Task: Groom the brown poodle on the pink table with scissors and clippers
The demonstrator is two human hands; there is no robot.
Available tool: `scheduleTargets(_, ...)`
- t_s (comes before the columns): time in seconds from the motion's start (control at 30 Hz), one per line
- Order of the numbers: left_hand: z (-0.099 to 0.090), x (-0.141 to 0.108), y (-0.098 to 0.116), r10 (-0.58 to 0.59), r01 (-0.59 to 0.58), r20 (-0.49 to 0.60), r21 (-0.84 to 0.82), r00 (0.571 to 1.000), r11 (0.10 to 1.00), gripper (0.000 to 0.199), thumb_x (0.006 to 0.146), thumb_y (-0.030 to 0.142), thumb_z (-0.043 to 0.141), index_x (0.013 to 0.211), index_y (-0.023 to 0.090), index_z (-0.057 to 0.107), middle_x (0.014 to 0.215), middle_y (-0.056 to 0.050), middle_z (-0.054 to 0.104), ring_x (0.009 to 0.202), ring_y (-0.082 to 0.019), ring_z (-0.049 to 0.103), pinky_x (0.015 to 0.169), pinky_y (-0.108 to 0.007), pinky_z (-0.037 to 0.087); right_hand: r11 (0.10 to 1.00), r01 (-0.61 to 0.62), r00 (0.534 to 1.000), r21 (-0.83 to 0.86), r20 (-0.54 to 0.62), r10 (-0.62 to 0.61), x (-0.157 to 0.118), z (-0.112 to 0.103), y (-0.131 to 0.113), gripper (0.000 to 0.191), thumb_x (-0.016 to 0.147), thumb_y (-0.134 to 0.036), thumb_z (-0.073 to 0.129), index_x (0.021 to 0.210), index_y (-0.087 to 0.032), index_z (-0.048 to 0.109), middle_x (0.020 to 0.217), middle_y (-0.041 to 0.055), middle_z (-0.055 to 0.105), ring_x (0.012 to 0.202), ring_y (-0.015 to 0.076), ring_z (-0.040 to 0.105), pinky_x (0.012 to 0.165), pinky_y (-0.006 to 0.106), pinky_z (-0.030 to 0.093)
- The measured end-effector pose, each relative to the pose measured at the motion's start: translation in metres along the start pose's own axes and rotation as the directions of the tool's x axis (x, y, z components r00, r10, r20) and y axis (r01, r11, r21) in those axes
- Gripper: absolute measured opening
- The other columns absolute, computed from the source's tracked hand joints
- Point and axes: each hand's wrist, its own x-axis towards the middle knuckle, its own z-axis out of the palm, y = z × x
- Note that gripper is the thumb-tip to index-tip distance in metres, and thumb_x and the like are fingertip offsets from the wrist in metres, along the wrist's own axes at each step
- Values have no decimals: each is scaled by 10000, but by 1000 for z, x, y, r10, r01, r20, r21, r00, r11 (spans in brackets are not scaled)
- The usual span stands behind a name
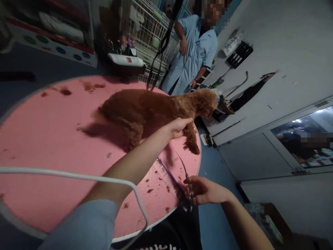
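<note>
The right hand (201, 189) has its fingers in the handles of the scissors (187, 175), tips aimed at eleven o'clock, twelve being directly away from the worker. Up at eleven from there, I see the left hand (179, 127) gripping the upper front leg of the brown dog (153, 107), which stands toward the one-o'clock side of the round pink table (59, 146), head toward three. A purple-backed comb (169, 175) lies at the right hand's ten; whether they touch, I can't tell. Hair tufts (65, 91) dot the table near its eleven-o'clock rim. Beyond the dog, at one, stands a co-worker (192, 52) in light blue.
</note>
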Motion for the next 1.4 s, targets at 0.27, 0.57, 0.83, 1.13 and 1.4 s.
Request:
scheduleTargets(0.27, 11, 4, -5, -25, 25, -32, 17, 999, 1000, 172, 916, 115, 458, 748, 142, 478, 555, 24, 513, 488, -96, 574, 747, -380, 567, 964, 177, 970, 196, -201, -137, -3, -1, 8, 446, 679, -398, 786, 942, -187, 494, 876, 28, 607, 797, 141, 564, 696, 269, 469)
scheduleTargets(0.57, 14, 12, -11, 0, 2, -44, 45, 999, 999, 139, 916, 136, 475, 777, 147, 478, 619, 15, 520, 559, -101, 578, 790, -397, 553, 917, 178, 944, 356, -326, -57, 11, 19, 21, 471, 693, -429, 799, 993, -199, 519, 760, -20, 562, 652, 112, 561, 627, 253, 460)
scheduleTargets(0.83, 17, 7, -11, 20, -15, -63, 81, 998, 997, 199, 909, 117, 476, 712, 147, 483, 596, 12, 507, 528, -96, 528, 732, -351, 531, 870, 250, 934, 424, -342, -102, 11, 26, 20, 496, 671, -398, 816, 1036, -198, 546, 888, 34, 632, 758, 141, 610, 667, 248, 475)
scheduleTargets(1.13, 18, 9, -15, 0, 6, -69, 87, 998, 996, 136, 898, 153, 511, 762, 141, 517, 587, 0, 528, 516, -118, 550, 616, -305, 509, 824, 311, 910, 474, -398, -115, 21, 36, 23, 436, 708, -342, 805, 1036, -218, 547, 830, 9, 649, 660, 121, 636, 612, 236, 495)
scheduleTargets(1.4, 16, 18, -22, -2, 6, -65, 56, 998, 998, 114, 852, 170, 589, 757, 143, 532, 565, 13, 514, 526, -127, 557, 611, -299, 510, 802, 304, 908, 515, -412, -79, 26, 46, 25, 432, 702, -323, 811, 1024, -210, 546, 837, 12, 664, 691, 135, 670, 600, 227, 496)
